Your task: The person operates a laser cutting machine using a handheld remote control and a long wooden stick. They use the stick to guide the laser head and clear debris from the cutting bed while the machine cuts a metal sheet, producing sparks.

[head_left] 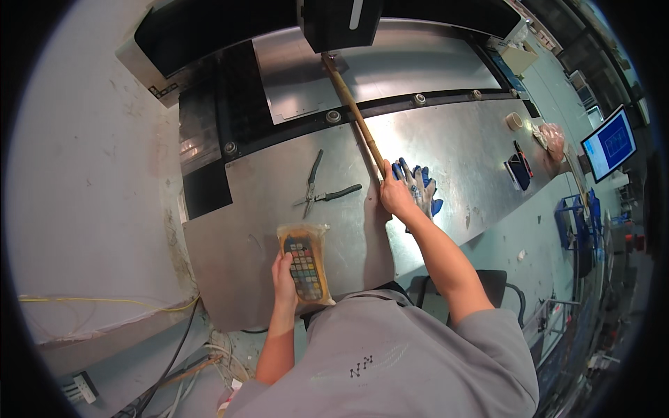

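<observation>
A black remote control (304,269) with many coloured keys sits inside a clear, yellowed plastic sleeve (322,245). My left hand (283,273) grips it from the left side, near the table's front edge. Out over the table, my right hand (396,192) is closed round the near end of a long bamboo stick (358,117). The stick's far end reaches under the black machine head (341,24), beside a metal sheet (425,66). Just right of my right hand lies a blue and grey work glove (423,187). Pliers (322,194) with dark handles lie spread on the table to its left.
Round metal rollers (333,116) line the bar between table (279,167) and machine bed. At the right stand a tape roll (514,121), a dark phone-like object (518,172) and a crumpled plastic bag (550,139). Beyond is a lit monitor (609,144); a chair (488,289) stands by my right side.
</observation>
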